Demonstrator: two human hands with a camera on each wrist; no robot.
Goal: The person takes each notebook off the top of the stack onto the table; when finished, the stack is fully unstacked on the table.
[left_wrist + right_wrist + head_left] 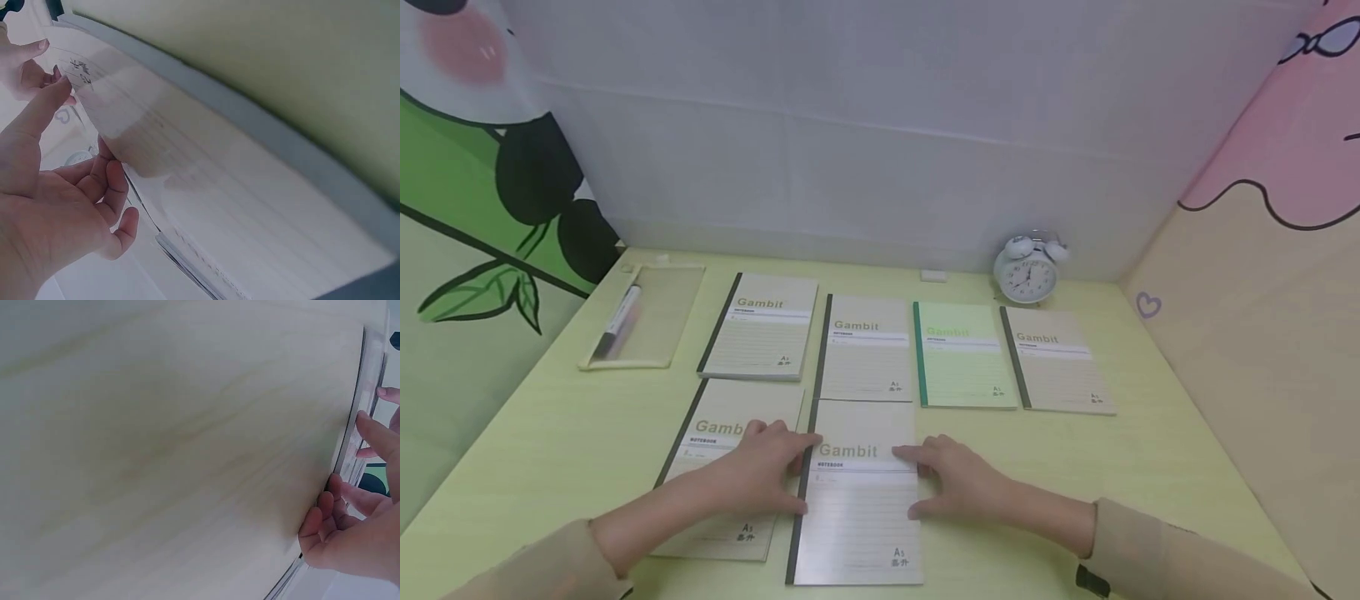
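Note:
A white "Gambit" notebook (pixel 857 533) with a dark spine lies near the front of the table, between both hands. My left hand (pixel 767 467) holds its spine side, index fingertip on the cover's edge and thumb lower down. At the opposite edge, my right hand (pixel 958 483) holds it the same way. In the right wrist view, the right hand's fingers (pixel 325 519) sit low along that edge. Another white notebook (pixel 718 533) lies under the left forearm, partly covered by it. Directly above the held notebook, a third white notebook (pixel 868 358) meets its top edge.
A back row also includes a thicker white notebook (pixel 763 333), a green notebook (pixel 966 358) and a beige notebook (pixel 1060 367). Far left lies a clear zip pouch (pixel 658 333) with a marker (pixel 617 321). A white alarm clock (pixel 1028 271) stands near the back wall, right of a small white block (pixel 933 276).

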